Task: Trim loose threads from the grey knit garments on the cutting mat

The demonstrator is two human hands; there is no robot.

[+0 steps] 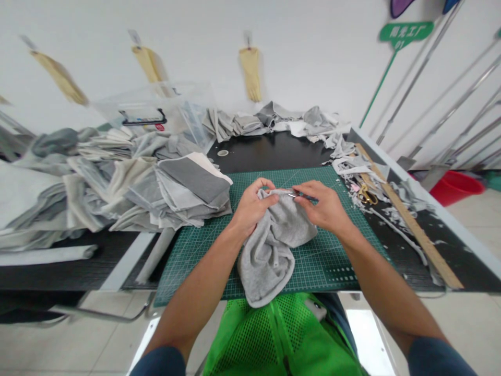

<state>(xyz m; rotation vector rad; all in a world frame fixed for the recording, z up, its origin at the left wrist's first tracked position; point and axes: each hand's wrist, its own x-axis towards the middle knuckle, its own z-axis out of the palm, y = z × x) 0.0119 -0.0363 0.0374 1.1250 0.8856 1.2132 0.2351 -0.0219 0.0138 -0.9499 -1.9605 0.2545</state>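
A light grey piece of knit fabric hangs in folds over the green cutting mat, its lower end reaching the mat's front edge. My left hand pinches the upper edge of this cloth between thumb and fingers. Just to the right, my right hand is closed round a small metal tool with a pointed tip, which touches the fabric edge by my left thumb. Most of the tool is hidden in my fingers, so its exact kind is unclear.
Piles of grey and white fabric pieces cover the left side. Behind them stands a clear plastic box. At right lie gold-handled scissors, fabric scraps and a long wooden ruler. More cloth lines the table's back.
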